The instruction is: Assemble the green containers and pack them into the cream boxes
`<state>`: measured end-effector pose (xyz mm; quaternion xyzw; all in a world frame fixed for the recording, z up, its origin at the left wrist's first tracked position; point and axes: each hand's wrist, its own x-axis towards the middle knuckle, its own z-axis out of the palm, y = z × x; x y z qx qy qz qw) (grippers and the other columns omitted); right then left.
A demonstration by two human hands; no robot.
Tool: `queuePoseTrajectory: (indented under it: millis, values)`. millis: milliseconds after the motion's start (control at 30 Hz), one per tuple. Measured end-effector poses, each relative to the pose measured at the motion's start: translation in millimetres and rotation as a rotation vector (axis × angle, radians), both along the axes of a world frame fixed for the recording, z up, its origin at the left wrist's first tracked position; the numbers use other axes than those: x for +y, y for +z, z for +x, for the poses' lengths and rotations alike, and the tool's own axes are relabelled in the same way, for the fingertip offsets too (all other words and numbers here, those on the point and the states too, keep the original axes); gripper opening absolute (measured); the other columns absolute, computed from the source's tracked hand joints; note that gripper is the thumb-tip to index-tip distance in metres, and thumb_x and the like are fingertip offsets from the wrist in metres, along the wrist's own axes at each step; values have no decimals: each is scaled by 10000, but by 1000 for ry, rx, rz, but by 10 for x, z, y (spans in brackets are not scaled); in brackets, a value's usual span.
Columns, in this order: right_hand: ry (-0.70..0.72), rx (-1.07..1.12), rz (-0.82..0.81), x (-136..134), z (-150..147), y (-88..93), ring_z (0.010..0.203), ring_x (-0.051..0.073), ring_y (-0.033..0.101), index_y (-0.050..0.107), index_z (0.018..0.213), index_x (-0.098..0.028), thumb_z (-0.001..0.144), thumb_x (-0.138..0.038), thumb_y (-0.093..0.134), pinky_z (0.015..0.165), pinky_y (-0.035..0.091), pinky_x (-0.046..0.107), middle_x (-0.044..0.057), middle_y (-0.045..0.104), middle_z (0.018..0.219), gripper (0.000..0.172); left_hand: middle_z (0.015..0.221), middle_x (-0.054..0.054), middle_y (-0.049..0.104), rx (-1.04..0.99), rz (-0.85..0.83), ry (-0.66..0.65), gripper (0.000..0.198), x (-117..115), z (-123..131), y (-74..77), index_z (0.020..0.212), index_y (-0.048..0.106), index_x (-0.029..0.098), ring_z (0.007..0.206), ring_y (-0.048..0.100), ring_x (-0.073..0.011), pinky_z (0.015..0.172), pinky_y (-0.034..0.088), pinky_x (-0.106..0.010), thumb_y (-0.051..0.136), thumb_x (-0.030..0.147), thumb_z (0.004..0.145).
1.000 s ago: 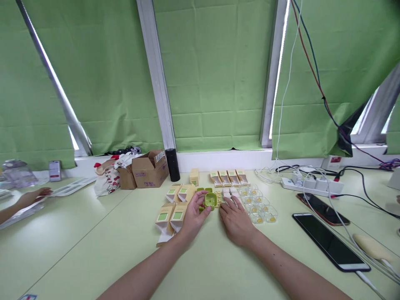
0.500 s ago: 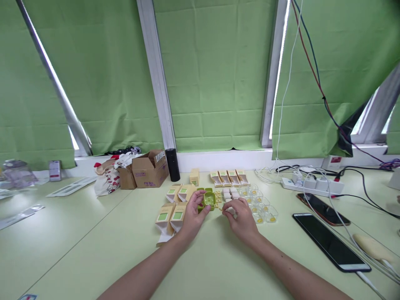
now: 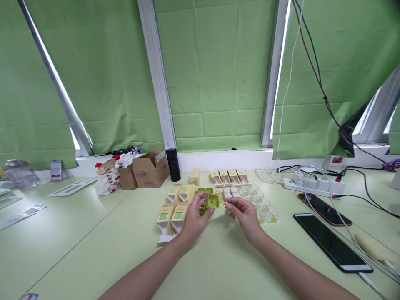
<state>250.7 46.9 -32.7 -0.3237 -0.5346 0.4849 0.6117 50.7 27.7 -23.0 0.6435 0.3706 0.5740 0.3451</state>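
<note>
Between thumb and fingers my left hand [image 3: 197,214] grips a small square green cup [image 3: 213,201], its hollow facing me. My right hand [image 3: 245,214] pinches a tiny pale yellow ring-like piece [image 3: 224,204] just right of the cup, apart from it. More green cups [image 3: 201,211] are partly covered by my left hand. Behind the hands lie several small yellow pieces [image 3: 219,194] and white blocks [image 3: 230,192]. Clear plastic cups with yellow bits inside [image 3: 272,217] stand right of my right hand.
Folded kraft boxes with green windows [image 3: 165,216] lie left of my left hand, with more small boxes [image 3: 230,178] behind. Further back are a cardboard box [image 3: 150,171] and a black cylinder [image 3: 173,165]. Two phones [image 3: 333,241], a power strip [image 3: 312,186] and cables occupy the right.
My right hand has lifted the small yellow piece from the table and turned it up beside the cup. The green cup in my left hand has shifted slightly right and toward me.
</note>
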Motion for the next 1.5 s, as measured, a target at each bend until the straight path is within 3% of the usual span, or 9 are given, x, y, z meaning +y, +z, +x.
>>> queuePoseTrajectory:
  millis: [100, 433, 700, 900, 1200, 1500]
  values:
    - [29, 74, -61, -21, 7, 25, 555, 119, 499, 810, 877, -184, 706, -566, 916, 531, 406, 271, 26, 701, 713, 432, 1357, -122, 666, 14, -20, -9, 529, -11, 2, -11, 1328, 559, 254, 1286, 633, -282, 1068, 510, -413, 792, 459, 901]
    - [100, 289, -306, -46, 22, 70, 600, 109, 487, 710, 714, -174, 610, -574, 983, 508, 350, 226, 2, 617, 681, 495, 1434, -129, 610, 66, -105, 2, 539, -102, 30, 46, 1308, 585, 266, 1389, 542, -323, 1122, 452, -437, 805, 510, 880]
    - [75, 322, -360, -17, 24, 57, 599, 117, 506, 717, 729, -173, 581, -572, 996, 496, 344, 223, 12, 637, 681, 509, 1428, -146, 605, 93, -118, -10, 556, -102, 37, 39, 1314, 581, 262, 1385, 540, -335, 1111, 442, -447, 799, 532, 880]
    - [89, 281, -288, -21, 32, 52, 565, 98, 479, 701, 728, -170, 606, -574, 982, 495, 356, 224, -5, 614, 668, 507, 1412, -143, 625, 82, -120, 3, 562, -94, 37, 39, 1287, 606, 261, 1363, 559, -338, 1093, 449, -439, 821, 546, 853]
    - [106, 207, -160, -30, 11, 20, 659, 175, 671, 734, 956, -189, 648, -552, 969, 622, 539, 310, 43, 746, 806, 530, 1399, -133, 628, 96, -123, 10, 507, -104, 34, 47, 1298, 576, 264, 1365, 562, -318, 1104, 461, -437, 788, 488, 895]
    - [51, 123, 16, -65, -19, 21, 653, 185, 677, 741, 977, -218, 767, -545, 891, 613, 575, 329, 23, 726, 755, 416, 1383, -125, 632, 87, -114, 10, 483, -117, 47, 64, 1288, 583, 266, 1347, 577, -311, 1090, 484, -430, 795, 448, 893]
